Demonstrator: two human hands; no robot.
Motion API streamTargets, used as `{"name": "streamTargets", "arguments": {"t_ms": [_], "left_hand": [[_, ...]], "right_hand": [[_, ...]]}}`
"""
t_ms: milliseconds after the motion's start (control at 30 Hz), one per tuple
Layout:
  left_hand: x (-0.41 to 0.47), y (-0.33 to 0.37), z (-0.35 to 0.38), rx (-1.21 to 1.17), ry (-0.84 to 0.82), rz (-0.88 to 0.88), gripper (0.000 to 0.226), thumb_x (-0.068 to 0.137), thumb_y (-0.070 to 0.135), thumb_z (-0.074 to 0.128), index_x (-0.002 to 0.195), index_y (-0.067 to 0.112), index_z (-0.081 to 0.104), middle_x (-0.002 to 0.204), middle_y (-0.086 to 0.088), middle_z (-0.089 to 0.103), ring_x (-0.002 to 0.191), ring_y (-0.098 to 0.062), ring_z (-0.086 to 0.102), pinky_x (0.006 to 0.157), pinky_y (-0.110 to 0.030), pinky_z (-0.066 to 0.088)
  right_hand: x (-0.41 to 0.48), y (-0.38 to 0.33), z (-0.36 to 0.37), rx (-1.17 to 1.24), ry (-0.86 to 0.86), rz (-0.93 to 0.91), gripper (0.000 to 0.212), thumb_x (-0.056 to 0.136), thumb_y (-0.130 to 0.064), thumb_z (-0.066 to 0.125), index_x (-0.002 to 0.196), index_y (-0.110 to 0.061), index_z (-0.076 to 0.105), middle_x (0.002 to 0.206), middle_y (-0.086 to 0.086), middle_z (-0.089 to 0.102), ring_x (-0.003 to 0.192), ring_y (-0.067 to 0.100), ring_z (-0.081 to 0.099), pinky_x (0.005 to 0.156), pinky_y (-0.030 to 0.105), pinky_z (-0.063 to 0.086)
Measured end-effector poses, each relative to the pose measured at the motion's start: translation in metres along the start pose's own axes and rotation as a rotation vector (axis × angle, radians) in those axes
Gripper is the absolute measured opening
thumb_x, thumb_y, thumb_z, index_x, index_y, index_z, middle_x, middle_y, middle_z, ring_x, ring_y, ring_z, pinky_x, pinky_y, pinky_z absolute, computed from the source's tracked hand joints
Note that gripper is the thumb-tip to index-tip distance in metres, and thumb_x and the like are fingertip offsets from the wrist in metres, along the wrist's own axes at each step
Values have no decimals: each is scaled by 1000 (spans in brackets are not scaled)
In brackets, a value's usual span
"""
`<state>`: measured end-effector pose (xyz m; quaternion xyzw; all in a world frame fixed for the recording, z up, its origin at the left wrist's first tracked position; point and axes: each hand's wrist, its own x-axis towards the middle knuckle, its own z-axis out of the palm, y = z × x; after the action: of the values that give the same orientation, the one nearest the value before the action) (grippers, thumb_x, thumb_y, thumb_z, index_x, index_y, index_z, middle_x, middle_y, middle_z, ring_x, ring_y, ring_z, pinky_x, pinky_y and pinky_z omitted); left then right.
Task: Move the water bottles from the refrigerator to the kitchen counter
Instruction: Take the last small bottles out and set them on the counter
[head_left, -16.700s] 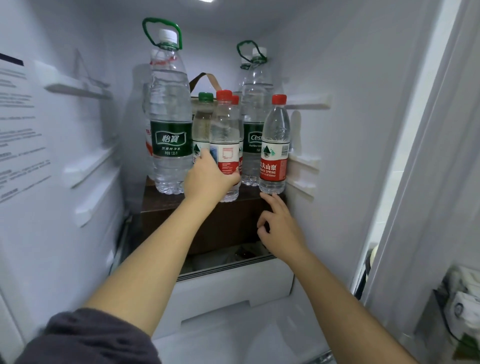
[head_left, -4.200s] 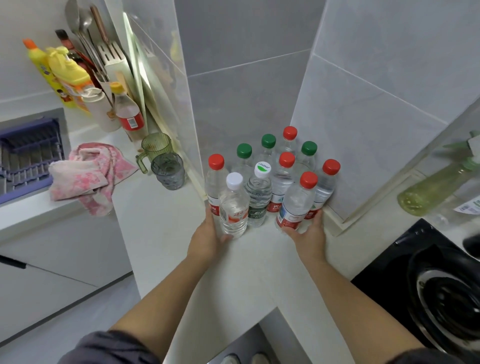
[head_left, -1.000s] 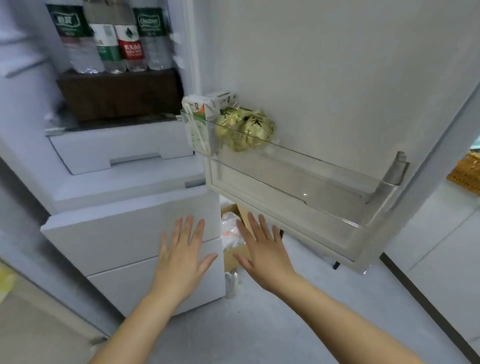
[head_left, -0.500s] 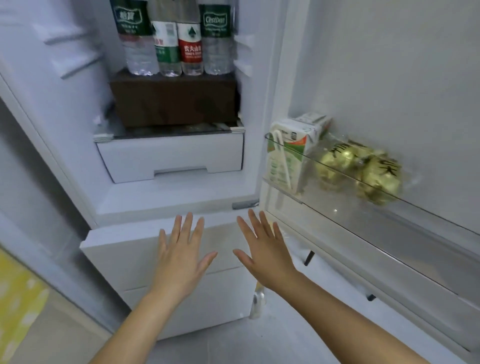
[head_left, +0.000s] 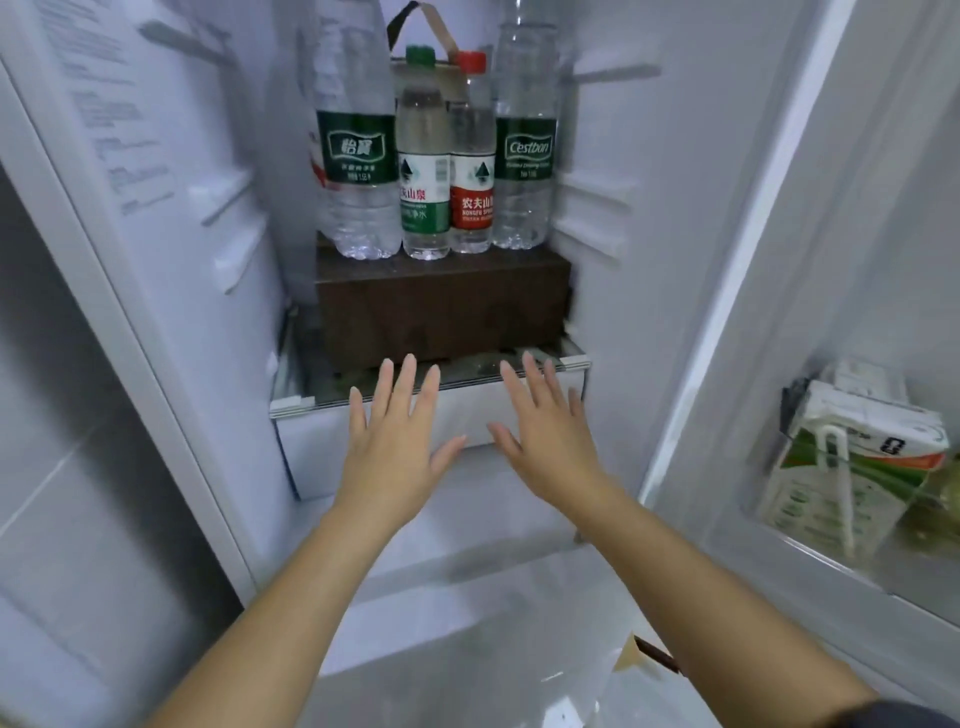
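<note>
Reaching toward the open fridge (head_left: 171, 218), both hands are empty and held out flat, below and in front of the brown box (head_left: 441, 306) that serves as the landmark here. That box sits on a glass shelf (head_left: 431, 379) and carries the four bottles left in view, raising them to an easy height in one tight row along its front edge. On the box's left end stands a big bottle (head_left: 356, 156) with a green label; on its right end a second big one (head_left: 524, 150) marked Cestbon. Between them, touching shoulders, are the two small ones: a green-cap bottle (head_left: 423, 171) and a red-cap bottle (head_left: 471, 176). Behind these, a strap handle (head_left: 415, 21) rises over the box's rear; what it belongs to is hidden.

The left hand (head_left: 395, 441) hovers low and left of the box's middle, fingers (head_left: 408, 379) spread wide and holding nothing. The right hand (head_left: 550, 436) mirrors it toward the box's right, also splayed and empty. I judge they are poised to rise and take the two small bottles, one each.

Little blocks the way: the drawer (head_left: 322, 457) under the box lies beneath the reach. Well right of the box, a carton (head_left: 852, 462) sits in the door bin, clear of the path. The desk is out of view.
</note>
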<state>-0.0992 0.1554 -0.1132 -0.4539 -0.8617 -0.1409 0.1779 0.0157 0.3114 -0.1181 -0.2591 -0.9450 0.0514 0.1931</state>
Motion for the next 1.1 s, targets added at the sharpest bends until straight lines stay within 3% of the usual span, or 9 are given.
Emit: {"name": "streamTargets", "arguments": {"t_ms": [133, 333, 467, 600, 700, 833, 1033, 1100], "left_hand": [[59, -11, -15, 12, 106, 5, 76, 94, 60, 33, 155, 19, 14, 163, -7, 10, 151, -27, 0, 119, -51, 4], [124, -21, -31, 57, 135, 14, 74, 97, 57, 36, 155, 17, 15, 163, -9, 12, 150, -27, 3, 119, -51, 6], [158, -24, -43, 56, 173, 5, 73, 97, 56, 40, 154, 15, 19, 162, -10, 16, 150, -27, 9, 119, -50, 12], [198, -22, -65, -126, 272, 22, 71, 95, 45, 53, 151, 11, 26, 158, -10, 26, 145, -27, 24, 115, -46, 27], [235, -16, -93, -392, 341, -44, 72, 94, 35, 58, 153, 10, 23, 158, -10, 26, 143, -25, 29, 114, -37, 27], [281, -6, -130, -464, 419, -140, 69, 94, 31, 60, 151, 11, 25, 146, -10, 41, 126, -25, 48, 89, -26, 36], [318, 6, -155, -406, 367, -322, 55, 97, 33, 58, 141, 8, 37, 128, -12, 56, 106, -26, 59, 75, -33, 50], [318, 9, -158, -347, 399, -340, 43, 98, 35, 55, 128, 6, 48, 119, -11, 61, 91, -23, 57, 64, -32, 45]], "right_hand": [[71, -12, -25, 15, 79, 35, 76, 98, -19, 46, 157, -21, -1, 166, -1, -6, 152, 21, -7, 122, 53, 7], [141, 1, -45, -112, 78, 159, 89, 91, -10, 54, 157, -21, -6, 165, -2, -8, 152, 22, -9, 121, 55, 1], [148, 15, -38, -194, 113, 133, 92, 88, -5, 57, 157, -20, -2, 166, -2, -4, 152, 22, -7, 120, 57, 2], [151, 22, -34, -193, 115, 115, 92, 87, -5, 58, 157, -23, 0, 166, -4, -2, 152, 20, -7, 121, 57, 3], [152, 22, -36, -192, 90, 117, 91, 89, -5, 56, 157, -23, -2, 166, -4, -5, 152, 21, -8, 120, 58, 3], [153, 21, -39, -192, 60, 110, 91, 90, -5, 55, 157, -22, -4, 166, -3, -6, 152, 22, -9, 120, 59, 7], [153, 22, -46, -153, 3, 100, 91, 91, -2, 54, 157, -23, -6, 165, -4, -10, 151, 22, -11, 120, 57, 9], [152, 22, -48, -156, -8, 94, 91, 91, -2, 53, 157, -23, -6, 165, -4, -10, 151, 22, -12, 120, 57, 10]]}}
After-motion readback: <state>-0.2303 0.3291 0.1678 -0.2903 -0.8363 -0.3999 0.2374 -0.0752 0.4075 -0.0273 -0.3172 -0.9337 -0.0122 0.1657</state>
